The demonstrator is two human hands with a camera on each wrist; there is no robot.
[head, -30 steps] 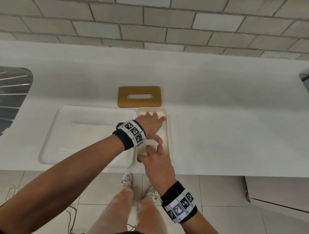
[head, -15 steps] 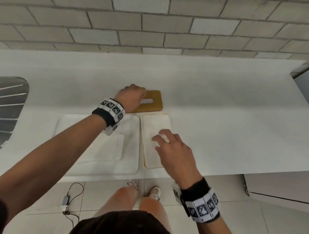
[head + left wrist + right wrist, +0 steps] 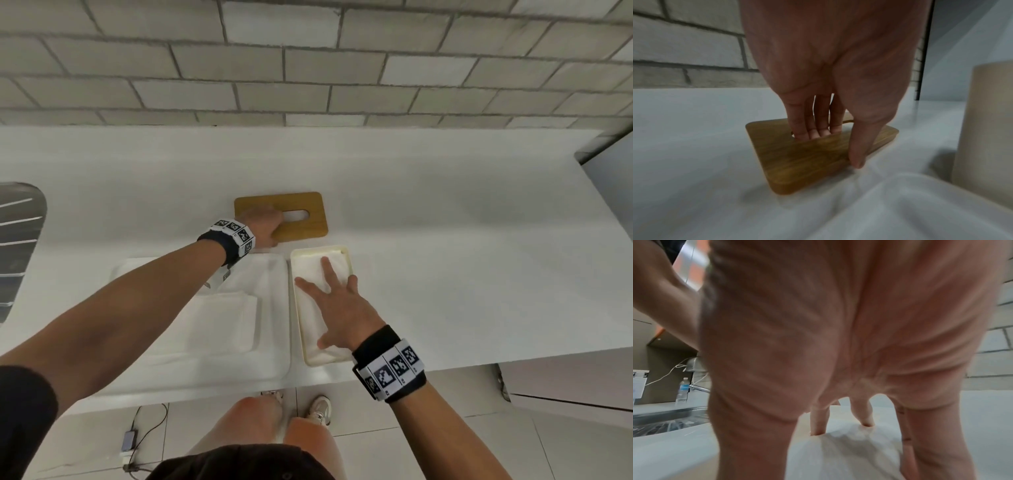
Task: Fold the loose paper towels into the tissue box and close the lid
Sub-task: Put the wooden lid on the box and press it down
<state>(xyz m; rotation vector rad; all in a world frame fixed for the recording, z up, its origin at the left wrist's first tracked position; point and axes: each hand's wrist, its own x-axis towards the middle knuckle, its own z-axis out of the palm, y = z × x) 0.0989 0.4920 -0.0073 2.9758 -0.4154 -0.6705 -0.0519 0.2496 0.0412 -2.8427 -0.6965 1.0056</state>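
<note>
A cream tissue box [image 3: 347, 255] stands open on the white counter, filled with folded white paper towels [image 3: 310, 270]. My right hand [image 3: 337, 301] lies flat on those towels with its fingers spread and pressing down; the right wrist view shows its fingertips [image 3: 819, 431] sinking into the paper. Behind the box lies the wooden lid [image 3: 308, 204] with an oval slot. My left hand [image 3: 262, 224] grips the lid: in the left wrist view its fingers [image 3: 813, 131] hook into the slot of the lid [image 3: 797, 155] and the thumb presses the near edge.
A white tray [image 3: 274, 363] with a folded white towel [image 3: 222, 322] lies left of the box. A metal sink [image 3: 17, 240] is at the far left, with a water bottle [image 3: 682, 391] beyond it. A brick wall backs the counter. The counter's front edge runs just below the box.
My left hand left the box, reached back to the lid and took hold of it. My right hand slid forward and spread flat over the towels in the box.
</note>
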